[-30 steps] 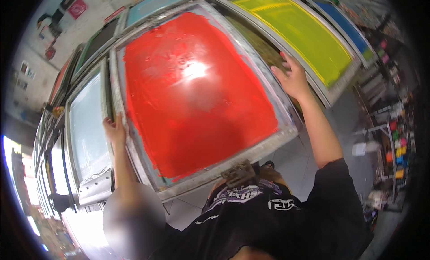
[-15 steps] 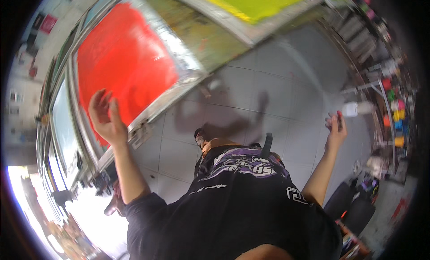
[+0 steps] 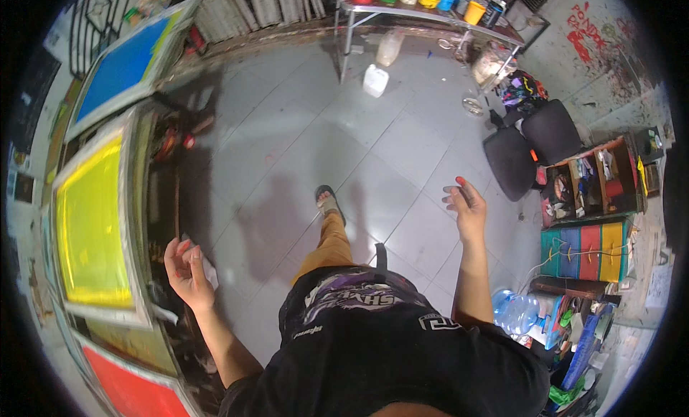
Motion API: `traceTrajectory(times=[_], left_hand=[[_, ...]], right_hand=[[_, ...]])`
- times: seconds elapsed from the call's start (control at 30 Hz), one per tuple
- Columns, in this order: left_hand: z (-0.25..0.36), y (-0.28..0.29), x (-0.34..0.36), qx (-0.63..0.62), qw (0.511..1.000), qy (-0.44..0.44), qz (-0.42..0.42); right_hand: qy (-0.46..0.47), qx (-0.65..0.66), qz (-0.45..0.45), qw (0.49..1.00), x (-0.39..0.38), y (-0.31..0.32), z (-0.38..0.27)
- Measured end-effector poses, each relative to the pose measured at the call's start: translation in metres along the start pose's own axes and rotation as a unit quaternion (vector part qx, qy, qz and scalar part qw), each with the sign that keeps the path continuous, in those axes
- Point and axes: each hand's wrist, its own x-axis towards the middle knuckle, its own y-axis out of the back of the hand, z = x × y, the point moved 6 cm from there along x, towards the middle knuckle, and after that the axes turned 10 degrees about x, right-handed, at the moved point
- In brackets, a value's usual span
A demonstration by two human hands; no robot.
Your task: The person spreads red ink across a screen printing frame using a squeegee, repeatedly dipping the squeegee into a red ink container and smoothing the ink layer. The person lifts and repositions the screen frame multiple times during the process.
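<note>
My left hand (image 3: 191, 275) hangs at the left with its fingers loosely curled and apart. I make out nothing held in it, though something small and whitish shows just behind it. It is nearest to the framed screen with yellow ink (image 3: 97, 223). Out to the right, my right hand (image 3: 468, 212) is raised over the floor, its fingers spread and empty. Reddish stains mark fingertips of both hands.
Framed screens with red (image 3: 133, 381) and blue (image 3: 118, 69) ink line the left. A table (image 3: 423, 15) bears colourful tubs ahead. White jug (image 3: 375, 80) on the tiled floor (image 3: 359, 141); black chair (image 3: 511, 162), coloured drawers (image 3: 585, 252) and water bottle (image 3: 515, 313) at right.
My view has turned right, away from the red screen, which is now at the lower left. The tub table has come to the front. Both hands stay empty.
</note>
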Motion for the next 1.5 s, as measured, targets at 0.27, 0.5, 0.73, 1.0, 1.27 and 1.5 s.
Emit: traceTrajectory(times=[0.27, 0.5, 0.73, 1.0, 1.27, 1.5], left_hand=[[-0.06, -0.265, 0.169, -0.016, 0.988, 0.072, -0.132], [0.028, -0.529, 0.234, 0.058, 0.919, -0.074, -0.383], [-0.012, -0.685, 0.319, 0.061, 0.913, 0.032, -0.402], [-0.059, -0.825, 0.432, 0.155, 0.957, 0.056, -0.239], [-0.067, -0.94, 0.506, 0.209, 0.973, 0.014, -0.092], [-0.08, -0.979, 0.52, 0.263, 0.962, 0.064, -0.044]], right_hand=[[-0.036, -0.106, 0.102, 0.988, 0.152, 0.044, -0.018], [-0.025, -0.149, 0.174, 0.973, 0.24, 0.079, -0.033], [-0.133, -0.123, 0.217, 0.959, 0.383, 0.089, 0.018], [0.167, -0.249, -0.115, 0.947, 0.737, -0.104, -0.069], [0.43, -0.674, -0.242, 0.55, 0.895, -0.311, -0.113], [0.239, -0.696, -0.426, 0.527, 0.932, -0.326, -0.096]])
